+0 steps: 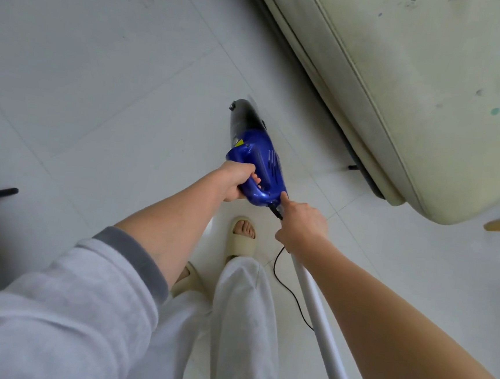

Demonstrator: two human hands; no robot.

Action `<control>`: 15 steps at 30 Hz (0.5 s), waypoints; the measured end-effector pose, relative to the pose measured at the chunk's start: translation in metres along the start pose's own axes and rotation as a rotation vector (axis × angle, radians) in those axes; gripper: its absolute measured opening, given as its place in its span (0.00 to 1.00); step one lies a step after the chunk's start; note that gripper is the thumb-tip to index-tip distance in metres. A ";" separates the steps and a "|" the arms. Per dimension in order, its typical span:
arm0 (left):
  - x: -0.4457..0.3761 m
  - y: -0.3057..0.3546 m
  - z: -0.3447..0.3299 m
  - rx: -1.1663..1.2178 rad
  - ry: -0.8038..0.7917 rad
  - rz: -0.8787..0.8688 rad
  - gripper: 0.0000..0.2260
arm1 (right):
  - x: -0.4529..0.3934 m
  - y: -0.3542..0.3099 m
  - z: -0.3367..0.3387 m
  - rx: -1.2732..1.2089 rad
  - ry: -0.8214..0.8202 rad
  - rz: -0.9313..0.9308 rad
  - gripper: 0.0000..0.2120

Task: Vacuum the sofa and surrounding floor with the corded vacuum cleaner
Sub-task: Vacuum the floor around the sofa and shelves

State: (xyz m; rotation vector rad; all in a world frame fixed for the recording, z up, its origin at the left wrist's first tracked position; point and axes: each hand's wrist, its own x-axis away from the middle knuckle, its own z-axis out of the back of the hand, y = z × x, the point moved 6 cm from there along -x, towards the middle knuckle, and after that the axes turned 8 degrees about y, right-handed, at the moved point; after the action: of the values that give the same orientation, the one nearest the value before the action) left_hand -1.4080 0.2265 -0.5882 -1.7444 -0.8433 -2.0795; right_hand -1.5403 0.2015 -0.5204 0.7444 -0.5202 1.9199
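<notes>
Our left hand (pixel 237 182) grips the light, stiff vacuum cleaner (pixel 257 162) by its handle – right hand (pixel 301 224) holds a white tube (pixel 319 316)

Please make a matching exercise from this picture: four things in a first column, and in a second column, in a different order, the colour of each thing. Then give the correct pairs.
Things:
1. vacuum cleaner body
2. power cord
3. tube held in the right hand
4. sofa cushion

Colours:
A. pale cream with small stains
B. black
C. blue
D. white

Pairs: 1-C, 2-B, 3-D, 4-A
</notes>
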 end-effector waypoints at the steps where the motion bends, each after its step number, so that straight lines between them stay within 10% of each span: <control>1: -0.002 0.000 0.003 0.009 0.005 0.003 0.07 | -0.002 -0.003 0.000 0.007 0.003 0.010 0.30; 15: -0.011 0.030 0.019 -0.023 0.094 0.015 0.09 | -0.031 -0.020 0.008 -0.011 0.077 0.084 0.27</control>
State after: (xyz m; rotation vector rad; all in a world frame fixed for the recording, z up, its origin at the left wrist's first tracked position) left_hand -1.3736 0.2133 -0.5902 -1.6453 -0.7804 -2.1510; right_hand -1.5099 0.1851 -0.5354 0.6478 -0.5214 2.0133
